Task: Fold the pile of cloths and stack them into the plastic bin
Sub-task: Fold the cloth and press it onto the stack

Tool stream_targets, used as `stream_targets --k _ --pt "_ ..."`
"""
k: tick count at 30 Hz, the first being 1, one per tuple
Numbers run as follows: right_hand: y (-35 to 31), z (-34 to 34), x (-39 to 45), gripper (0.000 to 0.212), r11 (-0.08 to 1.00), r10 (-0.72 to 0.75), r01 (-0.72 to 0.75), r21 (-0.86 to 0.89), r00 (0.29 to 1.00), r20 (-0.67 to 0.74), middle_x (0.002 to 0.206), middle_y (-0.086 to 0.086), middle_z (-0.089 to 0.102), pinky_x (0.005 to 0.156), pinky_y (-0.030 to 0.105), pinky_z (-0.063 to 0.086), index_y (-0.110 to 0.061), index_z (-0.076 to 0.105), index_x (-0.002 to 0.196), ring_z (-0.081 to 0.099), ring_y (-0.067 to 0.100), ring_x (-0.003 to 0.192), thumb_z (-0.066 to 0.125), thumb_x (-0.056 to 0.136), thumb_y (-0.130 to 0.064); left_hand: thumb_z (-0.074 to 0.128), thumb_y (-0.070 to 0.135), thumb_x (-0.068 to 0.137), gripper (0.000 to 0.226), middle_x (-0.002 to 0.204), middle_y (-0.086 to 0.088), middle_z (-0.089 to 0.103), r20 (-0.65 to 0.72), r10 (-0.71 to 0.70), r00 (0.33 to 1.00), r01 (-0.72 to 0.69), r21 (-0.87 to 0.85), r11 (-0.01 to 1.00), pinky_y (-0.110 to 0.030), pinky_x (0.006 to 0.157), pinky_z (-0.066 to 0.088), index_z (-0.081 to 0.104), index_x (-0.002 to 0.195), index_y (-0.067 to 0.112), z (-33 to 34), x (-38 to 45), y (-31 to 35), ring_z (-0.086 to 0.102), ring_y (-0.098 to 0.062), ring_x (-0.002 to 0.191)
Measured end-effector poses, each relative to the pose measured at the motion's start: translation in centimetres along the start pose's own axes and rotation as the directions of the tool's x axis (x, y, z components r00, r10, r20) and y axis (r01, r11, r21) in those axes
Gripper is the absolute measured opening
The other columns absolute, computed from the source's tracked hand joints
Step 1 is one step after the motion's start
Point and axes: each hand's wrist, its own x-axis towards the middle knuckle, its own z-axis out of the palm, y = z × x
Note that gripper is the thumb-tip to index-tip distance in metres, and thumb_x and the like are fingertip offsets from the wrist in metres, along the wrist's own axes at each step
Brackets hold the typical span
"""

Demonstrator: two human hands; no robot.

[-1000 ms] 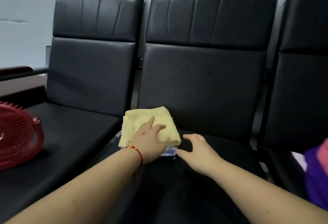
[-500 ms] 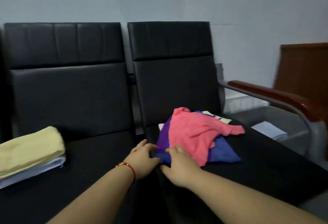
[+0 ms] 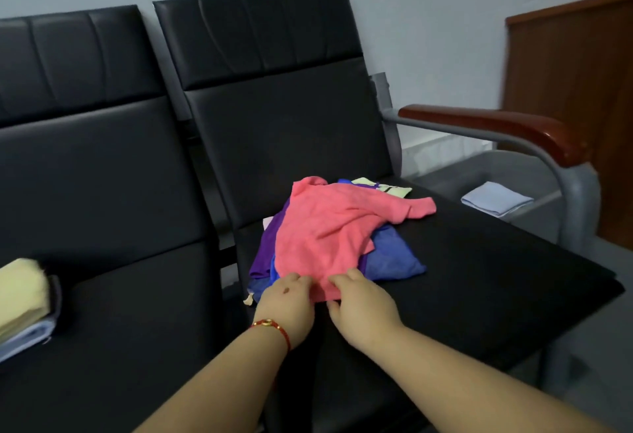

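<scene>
Centre frame, my left hand (image 3: 287,302) and right hand (image 3: 363,306) pinch the pink cloth's (image 3: 337,227) near edge; lifting it alone means pinching only its hem.

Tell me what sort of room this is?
Likely a waiting room or office lobby: linked black padded seats in a row, a wood-capped metal armrest, a plain pale wall and a wooden door or panel.
</scene>
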Motion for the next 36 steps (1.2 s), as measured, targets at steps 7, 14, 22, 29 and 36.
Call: stream_targets --k 7,14,22,29,36 --pt "-0.5 -0.5 1.7 0.027 0.996 0.066 -0.067 -0.055 0.997 -0.035 0.125 0.007 0.047 0.078 0.033 0.043 -0.016 0.056 0.119 0.053 0.028 0.109 0.049 0.093 -0.02 0.04 0.017 0.097 0.022 0.114 -0.005 0.052 -0.101 -0.034 0.994 0.029 -0.056 0.998 -0.034 0.086 0.042 0.06 0.106 0.013 -1.9 1.0 0.6 0.054 -0.024 0.103" --pt "-1.7 -4.6 1.3 0.022 0.953 0.196 -0.17 0.251 0.977 -0.082 0.114 0.007 0.048 0.07 0.03 0.033 -0.024 0.037 0.075 0.055 0.029 0.099 0.054 0.087 -0.019 0.036 0.012 0.095 0.01 0.085 -0.005 0.053 -0.151 -0.102 0.983 0.038 -0.378 0.925 -0.03 0.066 0.034 0.046 0.096 0.015 -7.3 -0.8 2.6 0.047 -0.025 0.079" --pt "-3.7 -6.1 -0.3 0.038 0.883 0.353 -0.314 0.35 0.934 -0.053 0.117 0.011 0.061 0.082 0.03 0.043 -0.015 0.047 0.12 0.058 0.03 0.11 0.05 0.083 -0.005 0.052 0.015 0.082 0.033 0.103 -0.003 0.062 -0.241 0.062 0.969 -0.074 -0.041 0.996 -0.028 0.074 0.042 0.052 0.114 0.025 -11.9 -6.0 1.9 0.057 -0.026 0.095" --pt "-9.6 -5.7 -4.3 0.014 0.983 0.142 -0.14 0.117 0.99 -0.006 0.108 0.007 0.061 0.081 0.03 0.039 -0.019 0.062 0.087 0.051 0.03 0.101 0.051 0.084 -0.01 0.047 0.011 0.082 0.03 0.095 0.002 0.065 -0.472 -0.221 0.854 0.099 -0.268 0.958 -0.029 0.076 0.048 0.063 0.099 0.03 -15.3 -11.5 -4.3 0.06 -0.021 0.091" --pt "-18.9 -1.0 -8.4 0.015 0.852 -0.031 -0.1 0.515 0.97 0.24 0.097 0.006 0.057 0.07 0.022 0.03 -0.016 0.058 0.087 0.052 0.02 0.095 0.045 0.088 -0.009 0.045 0.014 0.088 0.018 0.092 -0.006 0.066 -0.339 -0.591 0.732 0.248 -0.676 0.694 -0.035 0.082 0.049 0.061 0.097 0.017 -12.4 -16.6 -12.9 0.061 -0.026 0.089"
